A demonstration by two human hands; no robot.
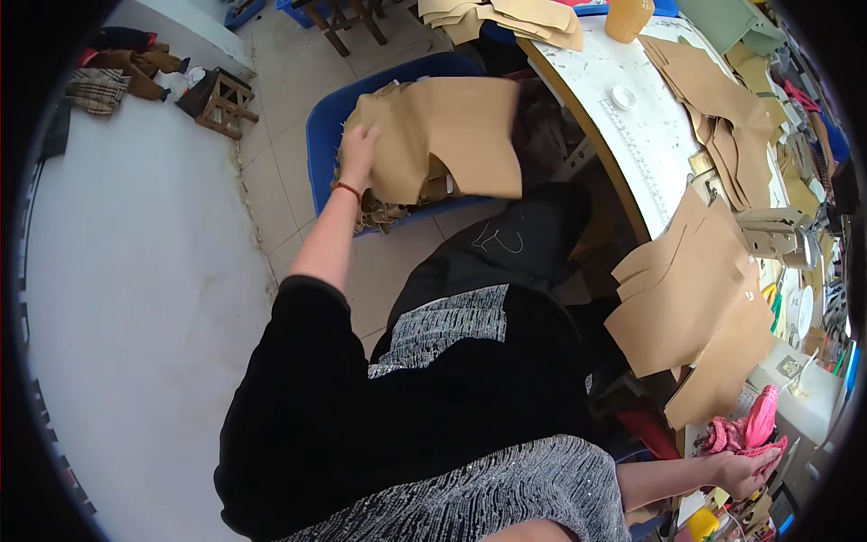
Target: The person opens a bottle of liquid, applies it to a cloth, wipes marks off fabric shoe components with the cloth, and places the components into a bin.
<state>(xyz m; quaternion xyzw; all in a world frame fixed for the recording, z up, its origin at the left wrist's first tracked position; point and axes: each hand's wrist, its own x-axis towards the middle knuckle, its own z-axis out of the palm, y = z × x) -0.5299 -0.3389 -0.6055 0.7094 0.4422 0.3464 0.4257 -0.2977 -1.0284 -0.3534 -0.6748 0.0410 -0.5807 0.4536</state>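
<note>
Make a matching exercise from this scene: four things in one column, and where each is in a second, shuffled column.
Things:
1. Left hand
2. Right hand
3. Wooden stool
4. Amber bottle

Places:
A. On the tiled floor beside the pale mat
B. On a tan fabric piece over the blue bin
C. At the far end of the white worktable
D. By the pink cloth at the table's near end

Pairs: 1-B, 2-D, 3-A, 4-C
</note>
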